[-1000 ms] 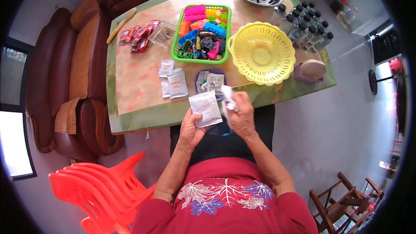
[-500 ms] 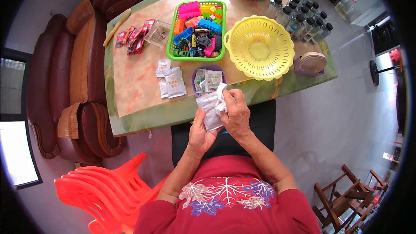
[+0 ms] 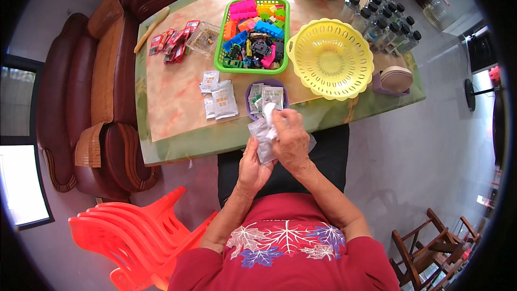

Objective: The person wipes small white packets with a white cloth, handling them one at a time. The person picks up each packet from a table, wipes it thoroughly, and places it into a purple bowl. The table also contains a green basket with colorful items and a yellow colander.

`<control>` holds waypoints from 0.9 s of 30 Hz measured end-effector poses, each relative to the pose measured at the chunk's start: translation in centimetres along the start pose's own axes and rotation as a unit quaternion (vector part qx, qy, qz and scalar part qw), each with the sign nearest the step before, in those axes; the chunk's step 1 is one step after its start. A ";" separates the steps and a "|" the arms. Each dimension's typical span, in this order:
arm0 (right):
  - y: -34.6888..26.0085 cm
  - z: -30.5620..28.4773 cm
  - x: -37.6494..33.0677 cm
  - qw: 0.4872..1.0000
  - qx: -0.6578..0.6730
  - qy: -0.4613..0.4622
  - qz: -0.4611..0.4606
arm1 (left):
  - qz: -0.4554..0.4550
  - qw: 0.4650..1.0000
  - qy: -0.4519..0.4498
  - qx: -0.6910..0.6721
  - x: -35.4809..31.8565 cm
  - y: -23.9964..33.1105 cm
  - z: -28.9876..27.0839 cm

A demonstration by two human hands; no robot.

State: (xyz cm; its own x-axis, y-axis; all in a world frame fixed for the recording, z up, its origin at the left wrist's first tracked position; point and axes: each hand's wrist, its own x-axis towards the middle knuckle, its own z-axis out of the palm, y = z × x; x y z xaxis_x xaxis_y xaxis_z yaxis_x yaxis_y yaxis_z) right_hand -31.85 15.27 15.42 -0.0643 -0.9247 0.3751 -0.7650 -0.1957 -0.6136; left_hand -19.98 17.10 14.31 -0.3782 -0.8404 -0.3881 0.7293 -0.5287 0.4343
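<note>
Both hands meet near the middle of the frame. Left hand (image 3: 253, 164) grips a clear plastic bag (image 3: 262, 139) from below, its long side pointing up. Right hand (image 3: 291, 143) pinches a small white packet (image 3: 271, 113) right at the bag's top. Earlier the hands sat a bit higher, nearer the purple bowl (image 3: 266, 97).

Your hands meet just before the table's (image 3: 177, 108) near edge, the left hand (image 3: 253, 163) under a plastic bag (image 3: 262, 139), the right hand (image 3: 291, 139) on top. Just behind them a small bowl (image 3: 252, 92) holds sachets (image 3: 272, 97). More sachets (image 3: 222, 99) lie to its left. Behind sits a basket of blocks (image 3: 253, 35), with a colander (image 3: 329, 58) to its right. Bottles (image 3: 385, 21) stand farther right.
</note>
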 end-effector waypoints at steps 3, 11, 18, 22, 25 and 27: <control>-0.2 -0.1 -0.2 0.999 -0.027 0.029 0.002 | 0.007 1.000 0.020 -0.011 0.0 0.1 0.7; -0.6 -0.3 -2.9 0.972 0.074 -0.091 -0.202 | -0.032 0.998 0.006 -0.063 0.1 0.8 -0.8; 0.3 -0.7 -0.3 0.999 -0.020 0.022 0.021 | 0.004 0.999 0.039 -0.033 -0.1 0.0 -0.3; 0.4 -0.8 -2.5 0.998 0.000 -0.052 0.039 | 0.039 0.996 0.047 -0.060 0.4 0.3 -0.3; -0.1 -1.4 -4.6 0.996 -0.013 -0.085 -0.013 | 0.027 0.997 0.026 -0.068 0.6 0.8 -0.8; -0.3 -1.6 -5.3 0.994 -0.015 -0.094 -0.046 | 0.018 0.999 0.001 -0.027 0.7 0.4 -1.2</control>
State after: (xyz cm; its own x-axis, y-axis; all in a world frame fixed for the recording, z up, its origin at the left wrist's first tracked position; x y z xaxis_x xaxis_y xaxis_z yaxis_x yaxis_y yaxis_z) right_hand -32.35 20.74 14.75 0.1253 -0.9485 0.2909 -0.7806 -0.2752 -0.5611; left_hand -19.21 16.45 13.23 -0.3497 -0.8589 -0.3741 0.7728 -0.4902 0.4031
